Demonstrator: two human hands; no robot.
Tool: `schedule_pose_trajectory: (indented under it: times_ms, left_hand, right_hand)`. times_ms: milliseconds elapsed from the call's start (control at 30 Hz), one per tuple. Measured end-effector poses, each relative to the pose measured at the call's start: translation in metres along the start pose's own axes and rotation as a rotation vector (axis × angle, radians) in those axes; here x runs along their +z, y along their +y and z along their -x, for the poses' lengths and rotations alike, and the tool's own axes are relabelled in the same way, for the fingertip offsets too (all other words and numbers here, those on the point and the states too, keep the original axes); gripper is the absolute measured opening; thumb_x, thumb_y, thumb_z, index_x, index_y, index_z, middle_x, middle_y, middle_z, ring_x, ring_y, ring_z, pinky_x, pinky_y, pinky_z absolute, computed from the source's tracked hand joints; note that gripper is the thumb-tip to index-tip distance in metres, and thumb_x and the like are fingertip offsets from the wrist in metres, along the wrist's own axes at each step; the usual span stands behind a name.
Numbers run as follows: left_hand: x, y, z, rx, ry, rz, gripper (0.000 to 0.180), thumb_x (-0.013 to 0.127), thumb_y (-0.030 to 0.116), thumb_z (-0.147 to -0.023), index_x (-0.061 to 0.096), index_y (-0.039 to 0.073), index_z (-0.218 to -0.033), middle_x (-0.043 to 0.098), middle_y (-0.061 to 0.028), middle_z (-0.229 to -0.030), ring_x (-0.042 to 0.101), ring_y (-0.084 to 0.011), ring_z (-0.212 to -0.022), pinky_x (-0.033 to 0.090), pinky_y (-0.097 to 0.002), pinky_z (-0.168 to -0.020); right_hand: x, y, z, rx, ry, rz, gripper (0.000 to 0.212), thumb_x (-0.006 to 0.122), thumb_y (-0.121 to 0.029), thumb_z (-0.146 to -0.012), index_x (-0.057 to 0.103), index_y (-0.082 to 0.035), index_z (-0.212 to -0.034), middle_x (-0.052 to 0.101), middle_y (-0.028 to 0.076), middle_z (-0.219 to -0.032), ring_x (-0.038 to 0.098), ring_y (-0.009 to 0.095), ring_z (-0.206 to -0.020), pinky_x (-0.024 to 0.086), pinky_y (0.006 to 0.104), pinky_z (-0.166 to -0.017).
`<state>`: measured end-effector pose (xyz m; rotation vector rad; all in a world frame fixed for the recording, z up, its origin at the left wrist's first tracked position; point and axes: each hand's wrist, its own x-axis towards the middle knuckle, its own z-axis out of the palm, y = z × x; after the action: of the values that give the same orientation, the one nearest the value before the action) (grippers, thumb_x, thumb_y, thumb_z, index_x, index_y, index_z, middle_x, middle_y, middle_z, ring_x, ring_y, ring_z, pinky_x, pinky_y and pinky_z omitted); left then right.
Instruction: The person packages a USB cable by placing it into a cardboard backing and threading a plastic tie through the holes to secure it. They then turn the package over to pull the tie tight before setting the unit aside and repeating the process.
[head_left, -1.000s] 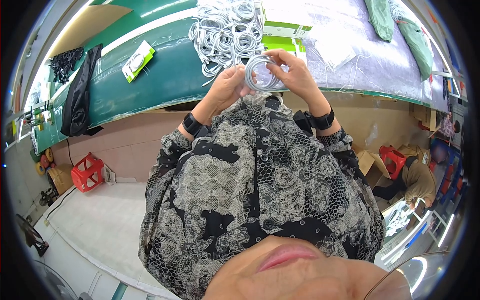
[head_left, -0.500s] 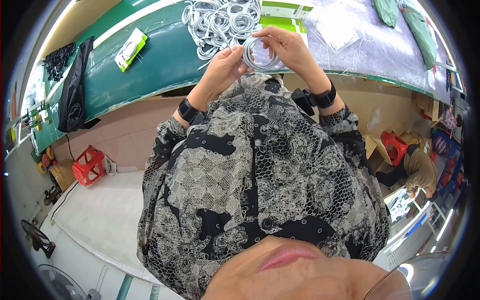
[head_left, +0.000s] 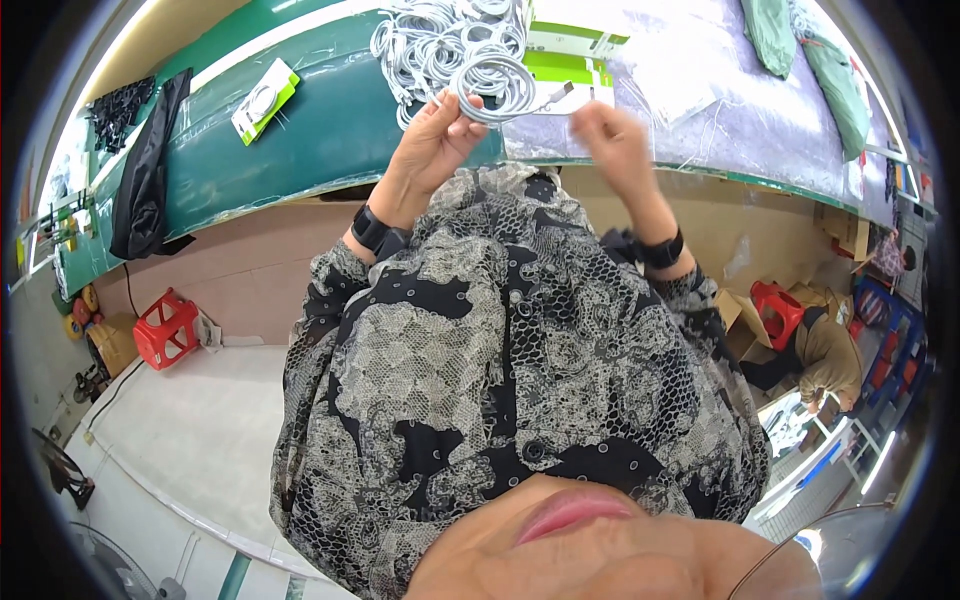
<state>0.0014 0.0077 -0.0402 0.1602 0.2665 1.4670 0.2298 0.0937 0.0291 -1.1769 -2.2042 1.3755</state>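
Observation:
My left hand (head_left: pixel 438 135) is closed on the edge of a coiled pale grey cable (head_left: pixel 470 112), holding the loops up above the near edge of the table. One plug (head_left: pixel 560 92) of a cable sticks out to the right of the coil. My right hand (head_left: pixel 615 148) is a little to the right, apart from the coil, with its fingers curled. Motion smears those fingers, and I cannot make out whether they grip a cable strand. Behind the coil lies a heap of similar coiled cables (head_left: pixel 420 45).
Green and white packaging cards (head_left: pixel 575 68) lie beside the heap. A packaged cable (head_left: pixel 262 100) and a black cloth (head_left: pixel 150 180) are on the green tabletop (head_left: pixel 340 110) at left. Clear plastic (head_left: pixel 680 60) and green bags (head_left: pixel 835 85) lie at right. Red stools (head_left: pixel 168 330) stand below; another person (head_left: pixel 828 355) bends at right.
My right hand has come off the coil and moved right and down. The coil, still in my left hand, has shifted slightly left and up, and a plug now shows beside it.

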Motion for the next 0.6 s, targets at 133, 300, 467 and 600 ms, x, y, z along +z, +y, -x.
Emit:
schedule_pose_trajectory:
  times_ms: [133, 300, 467, 600]
  left_hand:
    - [0.009, -0.008, -0.006, -0.013, -0.07, 0.032, 0.019, 0.05, 0.011, -0.094, 0.052, 0.001, -0.11, 0.062, -0.0101, -0.098, 0.056, -0.008, -0.075, 0.05, -0.0296, -0.078]
    - [0.018, -0.014, -0.007, -0.111, 0.011, -0.22, 0.028, 0.049, 0.012, -0.094, 0.048, -0.001, -0.119, 0.061, -0.008, -0.102, 0.056, -0.0086, -0.077, 0.05, -0.0296, -0.079]
    - [0.019, -0.017, -0.008, -0.127, 0.025, -0.175, 0.032, 0.047, 0.019, -0.096, 0.048, -0.002, -0.12, 0.06, -0.0069, -0.102, 0.055, -0.0098, -0.078, 0.05, -0.03, -0.08]
    - [0.014, -0.021, -0.005, -0.11, 0.05, -0.176, 0.032, 0.045, 0.024, -0.097, 0.051, -0.001, -0.115, 0.06, -0.0053, -0.098, 0.054, -0.0097, -0.075, 0.05, -0.031, -0.079]
  right_hand:
    - [0.047, 0.001, -0.003, 0.089, -0.055, -0.729, 0.024, 0.046, -0.023, -0.097, 0.057, -0.002, -0.1, 0.06, 0.003, -0.081, 0.05, 0.008, -0.062, 0.042, 0.0211, -0.057]
    - [0.046, 0.0, -0.021, 0.13, 0.05, -1.18, 0.034, 0.04, -0.032, -0.099, 0.055, -0.002, -0.093, 0.057, 0.002, -0.075, 0.043, 0.006, -0.054, 0.036, 0.0205, -0.049]
    - [0.045, -0.001, -0.02, 0.091, 0.054, -1.098, 0.034, 0.04, -0.033, -0.098, 0.054, -0.003, -0.086, 0.055, 0.002, -0.072, 0.039, 0.005, -0.05, 0.034, 0.0209, -0.047]
    - [0.045, 0.007, -0.015, 0.094, 0.037, -1.142, 0.032, 0.041, -0.031, -0.098, 0.054, -0.002, -0.095, 0.054, 0.002, -0.073, 0.039, 0.006, -0.051, 0.034, 0.0208, -0.047]
